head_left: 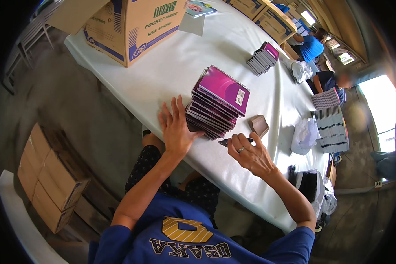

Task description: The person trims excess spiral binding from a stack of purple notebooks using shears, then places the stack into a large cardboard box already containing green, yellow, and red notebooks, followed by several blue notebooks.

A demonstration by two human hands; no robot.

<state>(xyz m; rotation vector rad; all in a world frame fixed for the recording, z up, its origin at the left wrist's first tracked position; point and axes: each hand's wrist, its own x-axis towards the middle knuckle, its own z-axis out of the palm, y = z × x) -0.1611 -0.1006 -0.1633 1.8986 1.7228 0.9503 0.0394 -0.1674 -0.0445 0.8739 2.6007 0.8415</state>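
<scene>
1. Resting near the worktop's front edge, the right hand is curled with its grip clenched on a small dark tool, whose tip shows just left of the fingers; a ring sits on one finger.
2. The left hand lies flat with fingers spread, grip released, its fingertips touching the near left side of the notebook stack.
3. That stack stands on the white worktop between the two hands and beyond them; its spiral-bound notebooks have purple covers, and the top one bears a small pale label.
4. A brown holder sits just right of the stack, near the right hand.
5. Further right lie crumpled plastic and striped piles of more notebooks.
6. A smaller stack lies further along the worktop, well apart from the hands.
7. A big carton stands at the far left corner.
8. Beyond the far end, a person in blue bends by more cartons.
9. On the floor to the left, brown boxes are stacked.
</scene>
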